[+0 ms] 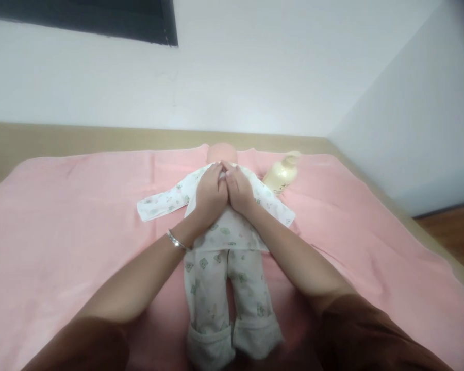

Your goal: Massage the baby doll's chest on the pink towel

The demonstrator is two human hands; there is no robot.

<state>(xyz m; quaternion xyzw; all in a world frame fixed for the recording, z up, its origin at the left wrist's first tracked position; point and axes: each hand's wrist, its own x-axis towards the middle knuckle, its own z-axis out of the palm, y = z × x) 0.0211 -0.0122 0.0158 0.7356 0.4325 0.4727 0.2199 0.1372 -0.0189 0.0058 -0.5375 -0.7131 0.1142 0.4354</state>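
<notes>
A baby doll in a white printed top (pixel 224 232) and matching trousers (pixel 211 288) lies stretched out, its head (pixel 221 152) away from me. Both sleeves spread out to the sides, and the trouser legs are turned up at the cuffs. My left hand (pixel 212 193) rests flat on the upper part of the top, fingers extended toward the neck. Beside it, my right hand (pixel 238 189) lies flat too, and the two hands touch along their thumbs. The doll's face is hidden, and I cannot tell what lies beneath my palms.
A pink cloth (pixel 81 221) covers most of the tan surface (pixel 62 139). To the right of the doll, a cream pump bottle (pixel 282 174) leans at a tilt. White walls (pixel 255 67) rise behind and at the right, with a dark panel (pixel 85 20) at upper left.
</notes>
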